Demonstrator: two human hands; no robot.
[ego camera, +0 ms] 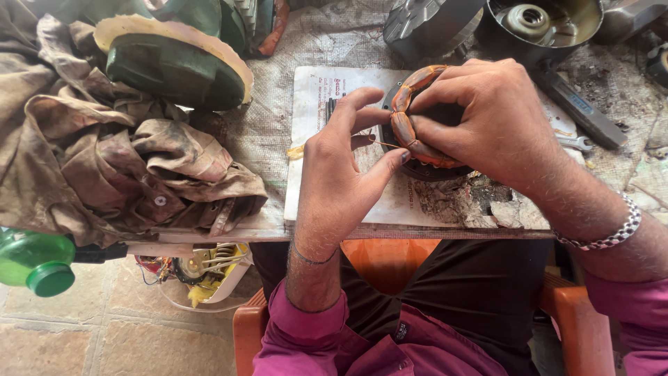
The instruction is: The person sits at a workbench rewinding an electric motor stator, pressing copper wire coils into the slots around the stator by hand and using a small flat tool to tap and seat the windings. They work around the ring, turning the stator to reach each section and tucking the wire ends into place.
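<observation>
On workbench w/ white card (313, 139), right hand (487, 118) gripping copper-wound stator (410, 118), left hand (348, 163) pinching its wire (381, 144)

Both hands meet ahead: left hand (341, 167) pinching with fingers curled, right hand (487, 115) cupped, palm down

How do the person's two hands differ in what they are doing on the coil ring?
The right hand lies over the orange coil ring, covering much of it; the left hand stays beside it with fingers spread. The right hand grips the ring itself, while the left hand pinches a thin wire leading to it. The right wrist wears a metal bracelet; the left wears a thin band. Both are bare.
</observation>
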